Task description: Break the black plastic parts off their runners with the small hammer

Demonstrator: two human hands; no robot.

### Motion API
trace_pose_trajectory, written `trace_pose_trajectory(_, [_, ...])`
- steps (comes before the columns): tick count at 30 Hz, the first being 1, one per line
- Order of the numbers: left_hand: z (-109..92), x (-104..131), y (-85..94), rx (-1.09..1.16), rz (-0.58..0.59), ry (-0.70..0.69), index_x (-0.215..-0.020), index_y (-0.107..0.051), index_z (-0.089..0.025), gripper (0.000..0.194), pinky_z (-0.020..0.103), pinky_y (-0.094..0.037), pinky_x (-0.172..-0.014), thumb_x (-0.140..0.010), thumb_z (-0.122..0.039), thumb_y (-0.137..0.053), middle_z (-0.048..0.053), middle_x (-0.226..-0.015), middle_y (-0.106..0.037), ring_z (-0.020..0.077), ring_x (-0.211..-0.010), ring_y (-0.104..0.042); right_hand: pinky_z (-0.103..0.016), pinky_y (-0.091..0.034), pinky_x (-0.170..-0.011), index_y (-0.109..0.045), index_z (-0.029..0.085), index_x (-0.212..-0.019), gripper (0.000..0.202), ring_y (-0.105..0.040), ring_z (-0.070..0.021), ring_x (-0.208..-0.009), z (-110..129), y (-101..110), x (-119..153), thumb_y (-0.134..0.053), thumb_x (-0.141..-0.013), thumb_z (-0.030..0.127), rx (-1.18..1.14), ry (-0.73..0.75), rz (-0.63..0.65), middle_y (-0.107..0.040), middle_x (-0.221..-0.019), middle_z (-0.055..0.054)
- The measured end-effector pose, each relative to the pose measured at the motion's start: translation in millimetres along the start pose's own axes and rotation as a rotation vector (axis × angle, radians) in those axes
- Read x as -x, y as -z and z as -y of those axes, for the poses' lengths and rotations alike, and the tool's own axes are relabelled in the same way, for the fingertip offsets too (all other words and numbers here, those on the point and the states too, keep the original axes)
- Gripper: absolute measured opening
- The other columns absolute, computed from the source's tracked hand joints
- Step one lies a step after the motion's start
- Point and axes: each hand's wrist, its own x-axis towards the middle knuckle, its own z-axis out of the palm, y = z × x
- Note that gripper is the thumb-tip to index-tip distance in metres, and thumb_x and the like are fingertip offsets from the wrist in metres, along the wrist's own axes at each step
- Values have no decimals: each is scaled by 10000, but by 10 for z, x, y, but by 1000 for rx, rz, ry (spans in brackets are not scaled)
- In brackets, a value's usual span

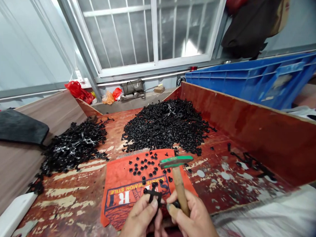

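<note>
At the front edge of the table, my left hand [142,217] is closed on a small black branched part [154,195] with several arms. My right hand [191,216] grips the wooden handle of a hammer [179,180], its green head [176,161] raised above the cloth. The thumb and finger of that hand also pinch a small dark piece [175,203], partly hidden by the fingers. Beneath both hands lies an orange printed cloth [110,176]. Several black round-headed pieces [142,162] are scattered on it.
A large heap of black parts [166,125] rises behind the cloth, and a smaller pile [75,146] is at left. A red board [225,112] walls the right side, beside a blue crate [224,80]. Black strips [254,165] lie at right.
</note>
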Motion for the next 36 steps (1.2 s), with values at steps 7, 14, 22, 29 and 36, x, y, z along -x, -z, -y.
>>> trace_pose_trajectory(7, [-248,144,101,199,232,59,-1172,-623,-132,433,373,-480,-763,-804,-357,-583,162,-951,-725,242,-748,-677,-167,-254,-382,-579,179,-895,422,-317,-37,-382,-13,98,20,-692,-800,574,-98,2,101,-527,-581,50])
trace_pose_trajectory(14, [-257,202,11,-83,245,61,-1099,-559,-189,359,262,-383,-646,-869,-457,-622,35,-645,-636,142,-571,-548,-176,-314,-429,-611,168,-862,318,-385,-53,-436,114,240,-82,-698,-831,473,34,11,310,-550,-631,39])
trace_pose_trajectory(22, [-299,335,92,-273,101,53,-1216,-558,-276,464,259,-353,-723,-798,-409,-708,3,-830,-600,151,-757,-523,-210,-409,-653,-616,182,-827,9,-496,-121,-690,99,186,-12,-613,-836,185,228,71,318,-571,-747,34])
trace_pose_trajectory(29, [-571,192,484,-640,-285,-25,-953,-703,-159,563,269,-296,-593,-860,-652,-447,22,-601,-561,171,-605,-428,-226,-377,-594,-640,178,-1134,282,-456,-131,-624,44,369,-10,-548,-889,284,301,-21,190,-475,-662,49])
trace_pose_trajectory(36, [-645,-283,675,-1073,-207,-193,-705,-548,-179,400,241,-300,-597,-871,-538,-492,-31,-632,-462,134,-618,-416,-225,-426,-600,-645,171,-1216,372,-528,-152,-645,-141,412,-52,-518,-916,349,441,18,126,-588,-726,11])
